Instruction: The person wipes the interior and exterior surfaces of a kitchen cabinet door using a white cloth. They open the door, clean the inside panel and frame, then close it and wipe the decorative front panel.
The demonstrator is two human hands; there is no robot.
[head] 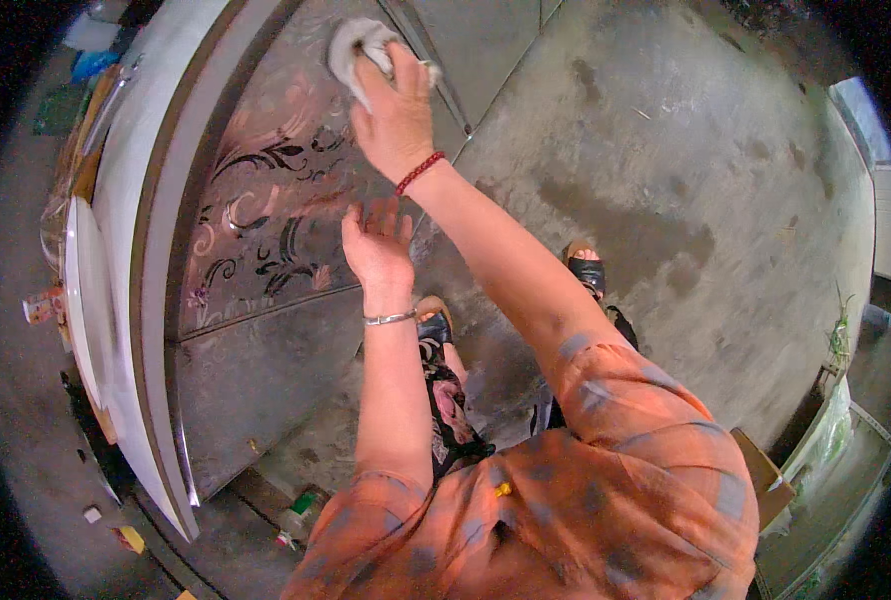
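A bunched white cloth (pixel 355 45) is in my right hand (pixel 397 112), pressed against a glossy panel (pixel 265 195) with dark and pink floral scrolls. The thumb and fingers grip the cloth near the panel's far end, beside a metal strip. A red beaded bracelet circles this wrist. My left hand (pixel 379 240) is lower and nearer to me, in front of the panel, with its fingers apart and nothing in them. Whether it touches the panel is not plain. A silver bangle (pixel 389 319) is on the left wrist.
A long pale top with a dark-banded edge (pixel 149 225) runs above the panel on the left. Beneath me is a stained concrete floor (pixel 625 150), where my sandalled feet stand. A plant (pixel 839 334) and a wooden board (pixel 762 476) are at the right. A green-labelled container (pixel 303 506) lies lower left.
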